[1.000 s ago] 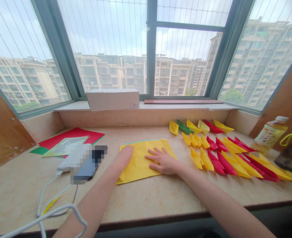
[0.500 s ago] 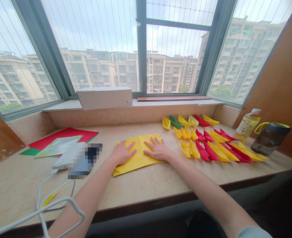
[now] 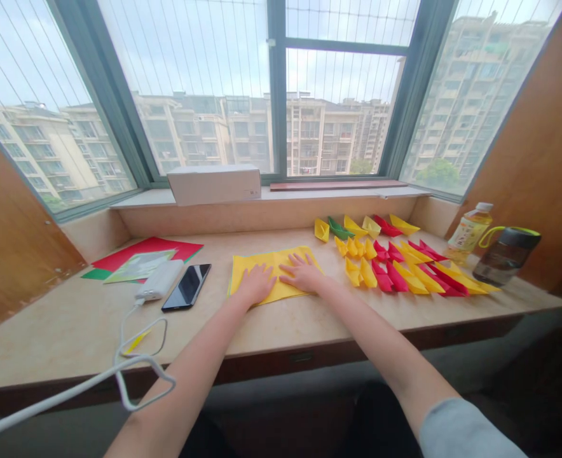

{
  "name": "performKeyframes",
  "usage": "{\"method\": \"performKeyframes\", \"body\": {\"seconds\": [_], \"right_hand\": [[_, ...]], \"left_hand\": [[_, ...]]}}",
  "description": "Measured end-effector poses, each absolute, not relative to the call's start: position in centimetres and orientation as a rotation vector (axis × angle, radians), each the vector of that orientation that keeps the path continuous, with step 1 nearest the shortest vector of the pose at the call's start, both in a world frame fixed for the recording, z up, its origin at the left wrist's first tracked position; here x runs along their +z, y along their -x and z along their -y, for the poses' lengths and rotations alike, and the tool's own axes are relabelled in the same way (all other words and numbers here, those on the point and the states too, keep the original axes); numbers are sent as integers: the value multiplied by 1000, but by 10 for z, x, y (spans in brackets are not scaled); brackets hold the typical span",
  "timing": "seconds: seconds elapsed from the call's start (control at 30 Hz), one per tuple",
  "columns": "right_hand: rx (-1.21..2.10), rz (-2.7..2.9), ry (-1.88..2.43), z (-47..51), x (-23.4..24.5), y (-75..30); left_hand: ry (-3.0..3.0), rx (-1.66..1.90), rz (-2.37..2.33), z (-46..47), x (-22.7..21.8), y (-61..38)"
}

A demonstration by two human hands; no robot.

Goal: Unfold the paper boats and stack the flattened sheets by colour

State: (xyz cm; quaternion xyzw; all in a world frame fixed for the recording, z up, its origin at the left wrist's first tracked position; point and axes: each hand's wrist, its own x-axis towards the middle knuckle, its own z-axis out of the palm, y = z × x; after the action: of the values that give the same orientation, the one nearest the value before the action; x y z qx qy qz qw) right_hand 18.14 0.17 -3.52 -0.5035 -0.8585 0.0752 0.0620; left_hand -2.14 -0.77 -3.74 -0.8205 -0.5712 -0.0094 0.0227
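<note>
A sheet of yellow paper (image 3: 250,264) lies on the stone-like counter, with a thin blue-green edge peeking out from beneath its left side. My left hand (image 3: 258,283) rests flat on its lower middle, fingers spread and pointing away from me. Flat on the right half of the paper is my right hand (image 3: 302,273), its fingers apart and turned toward the left hand. Neither hand grips anything. Rows of folded paper boats (image 3: 381,277) in yellow, red and green stand to the right of my right hand.
On the left lie a phone (image 3: 187,287), a white power bank (image 3: 159,280) with a white cable (image 3: 71,395), and red paper sheets (image 3: 142,247). A drink bottle (image 3: 470,234) and a dark cup (image 3: 507,257) stand at right. A white box (image 3: 215,184) sits on the sill.
My left hand has slid across the paper toward my right hand. The paper's near-left corner lies differently, and the whole view has shifted slightly.
</note>
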Motion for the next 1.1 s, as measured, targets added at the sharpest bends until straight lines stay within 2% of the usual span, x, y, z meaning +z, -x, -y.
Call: {"method": "performKeyframes", "body": {"seconds": [0.13,0.4,0.63,0.97,1.1], "right_hand": [[243,2694,1359,5,-32,-184],[409,2734,1409,3,-26,-183],[206,2733,1461,16,-24,-179],[-59,2775,1294,1,4,-178],[-122,2690,1402,0,6,-202]], "left_hand": [[2511,-19,1835,11,-43,25],[2477,0,1948,8,-41,30],[2487,-50,1840,18,-34,30],[2783,-209,1355,40,4,9],[2867,-96,1296,41,-1,7]]}}
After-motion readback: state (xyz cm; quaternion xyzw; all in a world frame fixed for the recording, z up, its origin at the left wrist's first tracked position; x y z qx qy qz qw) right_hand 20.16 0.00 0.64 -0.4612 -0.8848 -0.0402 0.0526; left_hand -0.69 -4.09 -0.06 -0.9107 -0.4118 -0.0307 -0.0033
